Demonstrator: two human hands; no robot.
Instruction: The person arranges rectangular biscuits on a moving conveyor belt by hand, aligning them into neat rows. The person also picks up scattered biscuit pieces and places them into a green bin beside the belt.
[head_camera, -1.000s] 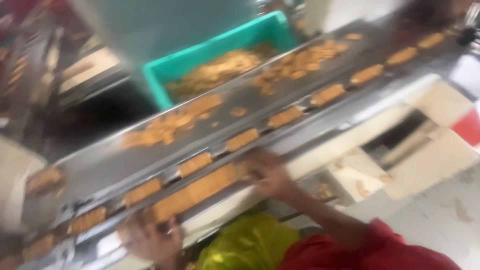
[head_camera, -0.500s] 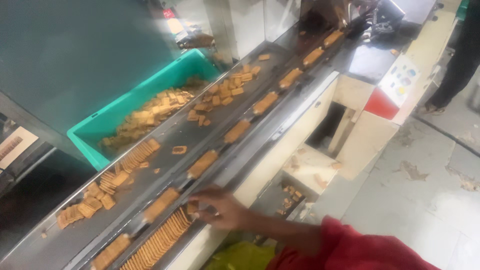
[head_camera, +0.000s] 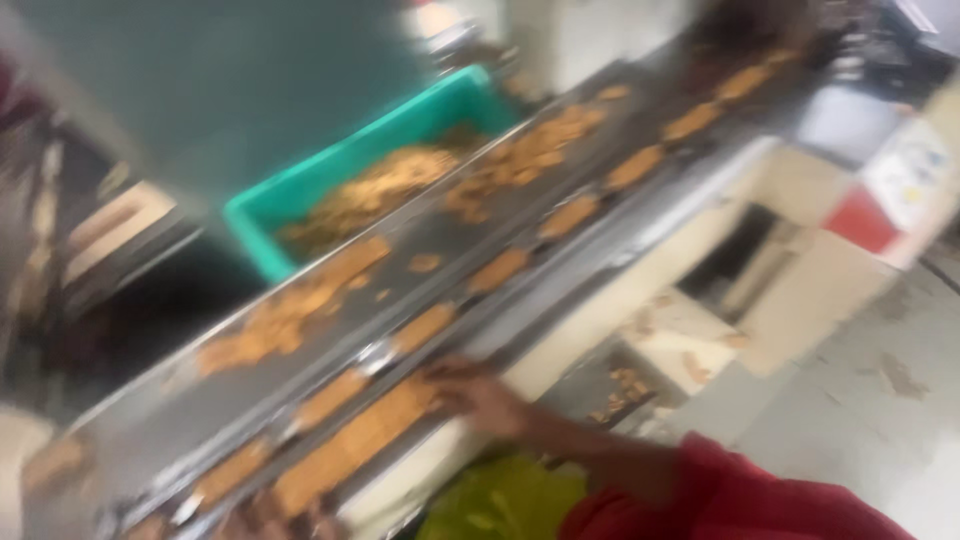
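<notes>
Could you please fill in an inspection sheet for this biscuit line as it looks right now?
Surface: long metal conveyor running diagonally; picture blurred.
Job's things: long row of biscuits in the near lane; shorter stacks further along.
Clutter: loose biscuits on the belt; green crate of biscuits behind it; crumbs on the ledge below.
Grippers: right hand at the row's end; left hand at its other end, mostly cut off.
Cables: nothing seen.
Surroundings: cream machine housing, grey floor.
</notes>
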